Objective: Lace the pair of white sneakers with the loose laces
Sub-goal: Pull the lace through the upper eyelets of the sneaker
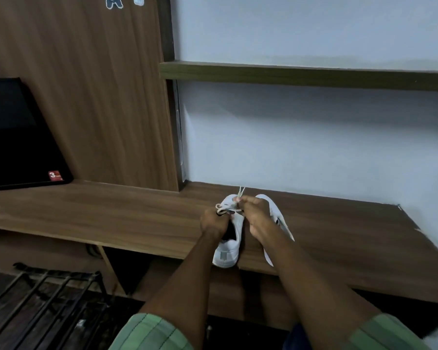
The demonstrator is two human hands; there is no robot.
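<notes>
Two white sneakers stand on the wooden desk, toes toward the wall. The left sneaker has its heel at the desk's front edge. My left hand grips a strand of its white lace at the shoe's left side. My right hand pinches the lace ends above the toe, and the tips stick up past the fingers. The right sneaker lies beside it, partly hidden behind my right forearm.
A dark screen leans against the wood panel at the left. A wooden shelf runs along the white wall above the desk. A black metal rack stands on the floor at the lower left.
</notes>
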